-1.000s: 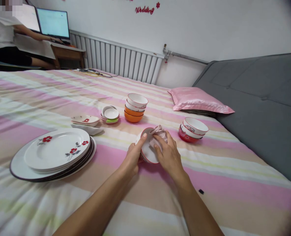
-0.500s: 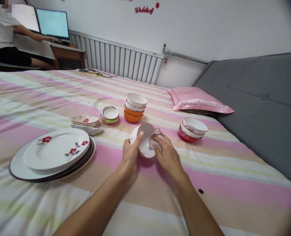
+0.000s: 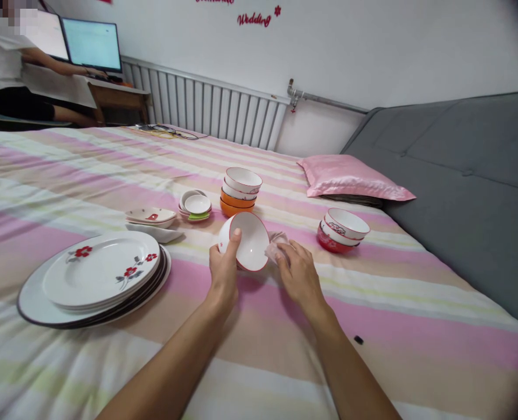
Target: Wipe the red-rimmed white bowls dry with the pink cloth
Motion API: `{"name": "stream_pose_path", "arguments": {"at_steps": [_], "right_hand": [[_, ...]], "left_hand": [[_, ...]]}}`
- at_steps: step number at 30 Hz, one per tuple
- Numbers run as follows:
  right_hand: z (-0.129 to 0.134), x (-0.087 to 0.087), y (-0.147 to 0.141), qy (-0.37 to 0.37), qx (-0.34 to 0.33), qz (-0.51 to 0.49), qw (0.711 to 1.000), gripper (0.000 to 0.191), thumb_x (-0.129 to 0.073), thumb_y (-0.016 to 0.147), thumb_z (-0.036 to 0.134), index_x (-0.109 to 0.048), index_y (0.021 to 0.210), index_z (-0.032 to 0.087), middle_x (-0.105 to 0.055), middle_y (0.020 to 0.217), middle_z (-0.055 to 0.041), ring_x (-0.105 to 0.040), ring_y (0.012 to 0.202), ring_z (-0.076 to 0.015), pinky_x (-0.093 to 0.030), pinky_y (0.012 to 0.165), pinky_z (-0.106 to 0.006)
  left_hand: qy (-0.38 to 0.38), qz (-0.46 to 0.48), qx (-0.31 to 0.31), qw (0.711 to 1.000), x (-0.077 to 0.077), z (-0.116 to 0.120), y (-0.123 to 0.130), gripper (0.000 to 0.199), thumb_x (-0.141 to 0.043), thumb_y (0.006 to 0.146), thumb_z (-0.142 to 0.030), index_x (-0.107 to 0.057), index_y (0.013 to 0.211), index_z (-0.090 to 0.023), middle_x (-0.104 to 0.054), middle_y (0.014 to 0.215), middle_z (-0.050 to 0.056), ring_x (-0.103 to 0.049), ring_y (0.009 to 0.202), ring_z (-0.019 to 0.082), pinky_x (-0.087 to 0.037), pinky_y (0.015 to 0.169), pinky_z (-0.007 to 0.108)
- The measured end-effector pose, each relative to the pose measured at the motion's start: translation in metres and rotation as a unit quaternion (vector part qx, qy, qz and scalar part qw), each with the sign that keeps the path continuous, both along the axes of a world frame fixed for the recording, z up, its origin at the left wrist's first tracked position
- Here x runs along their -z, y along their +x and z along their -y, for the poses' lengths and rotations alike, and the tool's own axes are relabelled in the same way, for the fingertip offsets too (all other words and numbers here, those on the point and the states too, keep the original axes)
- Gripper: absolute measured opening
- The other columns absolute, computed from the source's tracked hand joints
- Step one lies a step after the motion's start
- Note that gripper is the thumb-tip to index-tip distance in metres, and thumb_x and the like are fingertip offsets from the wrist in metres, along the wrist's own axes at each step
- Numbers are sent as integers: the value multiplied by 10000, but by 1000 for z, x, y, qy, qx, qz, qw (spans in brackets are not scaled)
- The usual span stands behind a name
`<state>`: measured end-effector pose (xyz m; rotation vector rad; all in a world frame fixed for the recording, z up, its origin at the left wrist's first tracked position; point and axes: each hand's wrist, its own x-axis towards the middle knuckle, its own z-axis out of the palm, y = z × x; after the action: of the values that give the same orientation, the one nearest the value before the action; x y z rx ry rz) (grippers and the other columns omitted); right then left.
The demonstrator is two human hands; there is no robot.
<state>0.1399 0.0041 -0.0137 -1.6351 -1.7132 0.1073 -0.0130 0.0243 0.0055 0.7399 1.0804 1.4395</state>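
The white bowl (image 3: pixel 251 245) with the red rim is tilted in our left hand (image 3: pixel 224 271), above the striped bed (image 3: pixel 259 361), its open side facing us. Our left fingers are curled closed on its side, the thumb over the rim. Our right fingers are partly bent, pinching a pale pink cloth (image 3: pixel 277 246) at the bowl's right edge; we cannot tell whether cloth and rim touch. Just behind the bowl we see the taller bowl stack (image 3: pixel 240 192), with the shorter bowl stack (image 3: pixel 343 230) to our right and the plates (image 3: pixel 101 271) to our left.
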Motion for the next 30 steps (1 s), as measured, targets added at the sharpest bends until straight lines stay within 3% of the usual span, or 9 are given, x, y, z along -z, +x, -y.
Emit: {"name": "stream_pose_path", "arguments": {"at_steps": [3,6,12,17,20,24,27,30], "right_hand": [[1,-6,-4,33,-18,-84,996,368,-466,915,410,-627,1144,171,-637,1185,-142,-539,1153,-283,-383,1015,-465],[3,-9,-8,-19,-28,-244,969,426,-561,861,486,-582,1162,185,-696,942,-84,-640,831,-219,-484,794,-365],[2,-11,-12,-113,-82,-420,897,356,-625,806,462,-628,1029,184,-687,760,-8,-597,627,-133,-451,539,-218],[1,-18,-13,-201,-104,-501,836,223,-571,830,370,-590,947,181,-586,551,49,-498,450,-99,-380,421,-194],[-2,-18,-12,-213,-74,-507,832,121,-529,790,297,-554,786,178,-529,463,49,-467,406,-105,-366,411,-211],[-6,-17,-5,-200,-75,-531,820,153,-494,711,286,-547,644,159,-568,470,-6,-464,399,-98,-343,406,-213],[-8,-20,2,-176,-51,-563,806,161,-511,666,304,-557,675,150,-600,494,-22,-482,410,-99,-332,399,-202],[-10,-26,10,-127,-4,-569,812,184,-525,646,312,-543,752,163,-616,500,-13,-502,423,-109,-353,406,-197]], "left_hand": [[-9,30,-9,999,-1,1,1,666,-664,692,-645,-583,1137,-156,-674,995,83,-647,841,194,-488,661,262],[10,60,16,998,-1,2,3,622,-643,723,-625,-604,1158,-181,-687,1034,74,-662,885,217,-508,689,276],[76,110,58,989,-6,8,10,528,-605,785,-557,-643,1143,-171,-717,1064,79,-676,959,260,-534,788,314],[56,139,61,987,-10,7,12,485,-591,816,-540,-648,1154,-196,-725,1073,65,-678,982,250,-543,803,308],[53,135,100,984,-11,6,12,541,-603,787,-591,-653,1144,-187,-729,1039,72,-675,977,263,-543,787,318],[77,117,173,975,-10,5,11,583,-606,747,-659,-665,1055,-168,-713,982,78,-645,1000,264,-529,807,330],[72,116,164,977,-5,0,9,583,-624,722,-671,-640,1040,-183,-667,1050,77,-597,1081,258,-502,886,354],[34,93,137,986,1,-8,7,654,-640,674,-701,-610,1057,-172,-614,1119,106,-551,1146,285,-478,925,396]]}}
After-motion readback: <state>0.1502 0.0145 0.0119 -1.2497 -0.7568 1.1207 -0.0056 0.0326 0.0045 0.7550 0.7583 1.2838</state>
